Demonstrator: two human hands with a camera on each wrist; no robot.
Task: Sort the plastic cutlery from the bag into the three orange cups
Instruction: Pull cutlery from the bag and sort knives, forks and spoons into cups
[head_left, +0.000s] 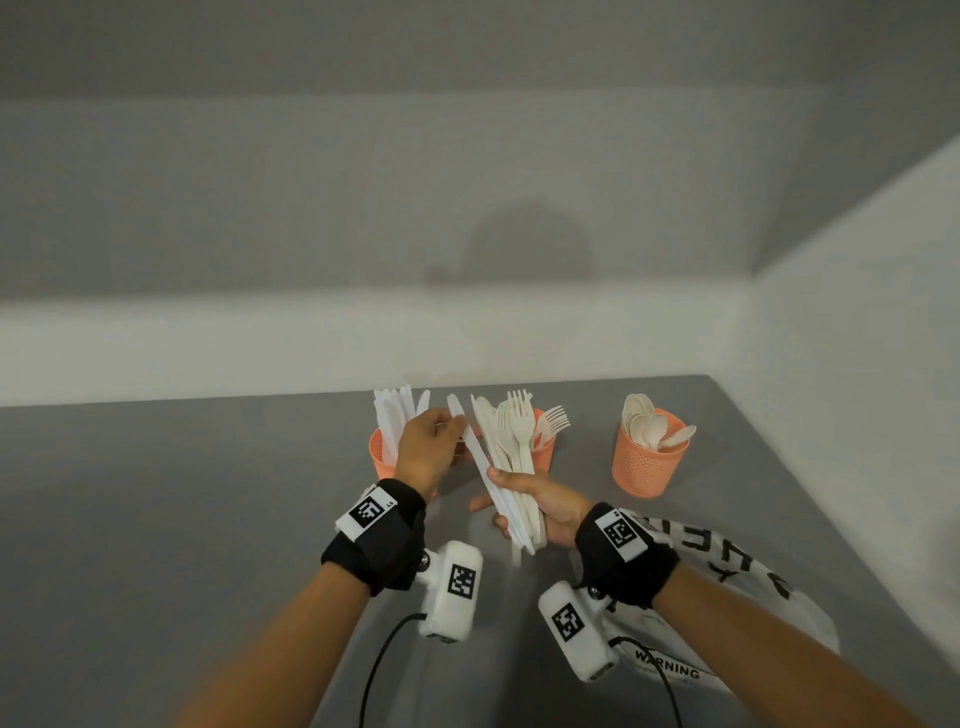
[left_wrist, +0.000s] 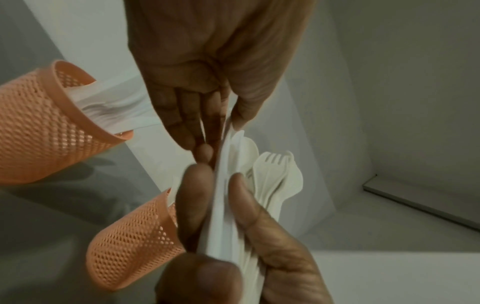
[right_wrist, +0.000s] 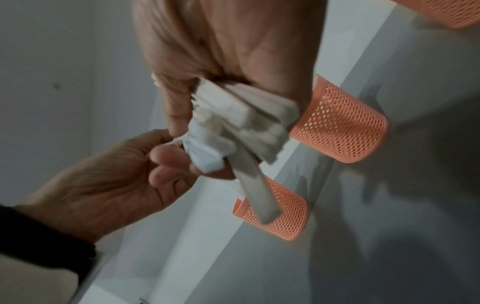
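Note:
My right hand (head_left: 519, 501) grips a fanned bundle of white plastic cutlery (head_left: 511, 441), forks and knives, above the table. My left hand (head_left: 456, 425) pinches the upper part of one white knife (head_left: 475, 454) at the bundle's left edge; its lower end still lies in the right hand. Three orange mesh cups stand behind: the left cup (head_left: 382, 460) holds knives, the middle cup (head_left: 544, 452) forks, the right cup (head_left: 644, 460) spoons. The left wrist view shows the left hand (left_wrist: 224, 125) pinching the knife (left_wrist: 219, 205). The right wrist view shows the right hand (right_wrist: 197, 107) round the bundle (right_wrist: 241, 121).
The grey table (head_left: 208, 519) ends at a white wall behind the cups and another wall on the right. A crumpled white bag (head_left: 737, 587) with black print lies under my right forearm. Black cables hang from both wrist cameras near the front edge.

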